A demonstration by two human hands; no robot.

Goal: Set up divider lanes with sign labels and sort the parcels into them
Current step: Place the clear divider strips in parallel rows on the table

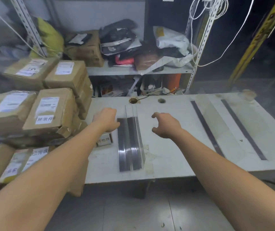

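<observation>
A bundle of clear acrylic dividers with dark base strips [130,144] stands on the white table [175,155], left of centre. My left hand [106,120] rests against the bundle's left side, above a small white sign label [104,139]; whether it grips anything is hidden. My right hand [165,125] hovers just right of the bundle, fingers curled apart, holding nothing. Two more dividers stand apart on the table's right half: one [207,129] and another [243,129]. Brown cardboard parcels [50,112] with white labels are stacked on the left.
A metal shelf [133,70] behind the table holds a cardboard box, dark and white mailer bags. White cords [205,22] hang at the upper right. Two round holes [133,100] sit at the table's far edge. Grey tiled floor lies below.
</observation>
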